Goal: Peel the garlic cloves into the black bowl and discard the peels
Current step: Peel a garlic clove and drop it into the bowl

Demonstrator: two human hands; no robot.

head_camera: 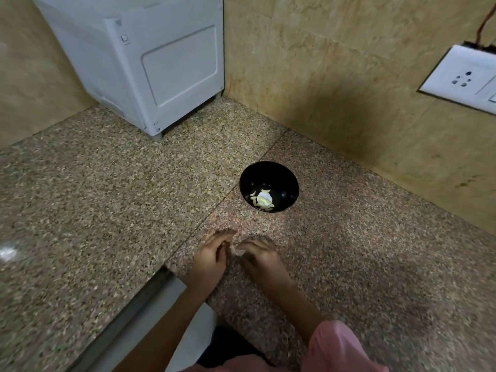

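A black bowl [269, 181] stands on the speckled granite counter [107, 210], with several pale garlic cloves [262, 200] lying at its bottom. In front of the bowl, close to me, my left hand [212, 260] and my right hand [261, 257] rest low over the counter with fingertips meeting. Between the fingertips shows a small pale piece [238, 251], garlic or its peel; blur hides which. Both hands pinch at it.
A white appliance [150, 63] stands at the back left in the corner. Beige tiled walls close the back and right, with a white socket plate [461, 79] on the right wall. The counter edge [139, 312] drops off at the lower left.
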